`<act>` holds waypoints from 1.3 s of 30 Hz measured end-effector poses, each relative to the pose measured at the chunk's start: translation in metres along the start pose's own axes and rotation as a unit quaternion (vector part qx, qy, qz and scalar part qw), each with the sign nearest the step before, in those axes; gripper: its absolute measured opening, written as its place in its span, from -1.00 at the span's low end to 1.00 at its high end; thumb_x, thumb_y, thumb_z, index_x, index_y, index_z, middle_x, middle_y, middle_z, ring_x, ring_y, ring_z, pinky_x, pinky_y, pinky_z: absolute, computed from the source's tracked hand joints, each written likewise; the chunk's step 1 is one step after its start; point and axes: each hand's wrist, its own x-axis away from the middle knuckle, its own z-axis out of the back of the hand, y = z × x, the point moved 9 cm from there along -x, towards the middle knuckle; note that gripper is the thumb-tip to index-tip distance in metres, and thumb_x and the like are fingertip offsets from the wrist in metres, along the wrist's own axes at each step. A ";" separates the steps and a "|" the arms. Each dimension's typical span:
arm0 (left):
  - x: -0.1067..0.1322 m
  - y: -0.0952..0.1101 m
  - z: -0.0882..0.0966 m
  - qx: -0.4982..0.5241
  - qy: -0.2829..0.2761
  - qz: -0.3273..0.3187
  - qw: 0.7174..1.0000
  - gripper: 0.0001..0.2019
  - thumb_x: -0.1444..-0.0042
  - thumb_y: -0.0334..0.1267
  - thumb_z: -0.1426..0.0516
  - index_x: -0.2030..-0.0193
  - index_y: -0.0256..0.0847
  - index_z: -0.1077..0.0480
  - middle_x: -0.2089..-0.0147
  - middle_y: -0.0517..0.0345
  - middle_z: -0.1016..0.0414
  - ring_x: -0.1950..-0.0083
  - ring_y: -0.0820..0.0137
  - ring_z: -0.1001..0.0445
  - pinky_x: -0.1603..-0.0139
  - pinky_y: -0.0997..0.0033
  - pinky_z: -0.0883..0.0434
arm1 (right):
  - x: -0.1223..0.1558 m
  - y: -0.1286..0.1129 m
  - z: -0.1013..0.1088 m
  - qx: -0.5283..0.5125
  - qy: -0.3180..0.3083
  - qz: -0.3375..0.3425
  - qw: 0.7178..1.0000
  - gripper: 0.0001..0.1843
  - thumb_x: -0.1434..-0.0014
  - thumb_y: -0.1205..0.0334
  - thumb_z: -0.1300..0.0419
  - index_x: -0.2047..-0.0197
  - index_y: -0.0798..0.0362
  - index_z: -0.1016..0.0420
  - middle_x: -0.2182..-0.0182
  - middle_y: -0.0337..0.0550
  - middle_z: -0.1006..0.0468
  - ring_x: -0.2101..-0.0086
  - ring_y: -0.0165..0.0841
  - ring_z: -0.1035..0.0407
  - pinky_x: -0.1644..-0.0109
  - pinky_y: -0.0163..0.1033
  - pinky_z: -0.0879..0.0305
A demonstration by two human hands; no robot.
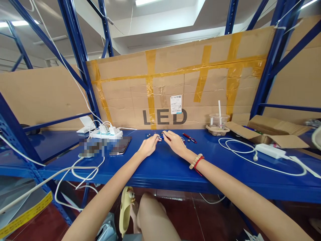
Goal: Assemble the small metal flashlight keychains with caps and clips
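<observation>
My left hand [148, 146] is closed in a pinch over the blue shelf top [155, 169]. At its fingertips is a small red-and-silver metal piece [159, 139], too small to name. Close beside it, my right hand [173, 141] has its fingers bent down and pressed together; whatever they hold is hidden. Right of my hands lies a slim red piece with a silver wire loop [190, 138]. Another bit of silver wire [183, 139] shows partly behind my right hand. Small metal bits [148, 135] lie just beyond my left hand.
At the left stand a white power strip [106, 134] with cables and a dark phone [120, 146]. A plastic cup with a straw [218, 120], a white power adapter [270, 151] and an open cardboard box [271, 129] are at the right. A large cardboard panel [125, 100] closes the back.
</observation>
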 end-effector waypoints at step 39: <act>0.001 -0.014 -0.043 0.540 -0.170 0.115 0.817 -0.64 -0.02 0.05 -0.06 0.39 -0.28 -0.23 0.47 0.15 -0.36 0.49 0.50 -0.23 0.48 0.49 -0.09 | 0.000 -0.003 -0.017 -0.019 -0.045 -0.001 0.999 -0.74 -0.25 0.33 0.10 0.13 0.13 -0.37 0.33 -0.09 -0.42 0.31 -0.35 -0.32 0.22 -0.28 -0.22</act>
